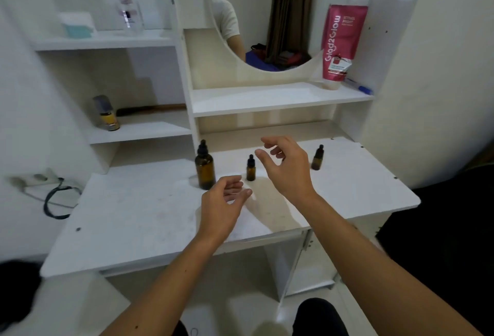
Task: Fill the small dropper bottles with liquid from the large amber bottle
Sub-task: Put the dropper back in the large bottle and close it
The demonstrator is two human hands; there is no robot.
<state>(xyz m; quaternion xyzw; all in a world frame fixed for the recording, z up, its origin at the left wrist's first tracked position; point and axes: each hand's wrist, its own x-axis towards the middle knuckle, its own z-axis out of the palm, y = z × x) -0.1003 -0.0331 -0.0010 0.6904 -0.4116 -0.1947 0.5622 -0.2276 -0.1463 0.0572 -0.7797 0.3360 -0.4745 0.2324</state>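
Observation:
The large amber bottle (205,168) with a black dropper cap stands upright on the white desk (149,218). A small amber dropper bottle (250,168) stands just to its right, capped. Another small dropper bottle (317,158) stands farther right, also capped. My left hand (223,206) hovers in front of the large bottle, fingers apart, holding nothing. My right hand (287,167) is raised between the two small bottles with fingers spread and empty; a dark bit behind its fingers cannot be made out.
A shelf unit rises behind the desk. On it stand a pink pouch (340,41), a blue pen (359,87), a small yellow-labelled bottle (107,113), a clear perfume bottle (128,15) and a mirror (267,28). A wall socket with a black cable (57,196) sits left.

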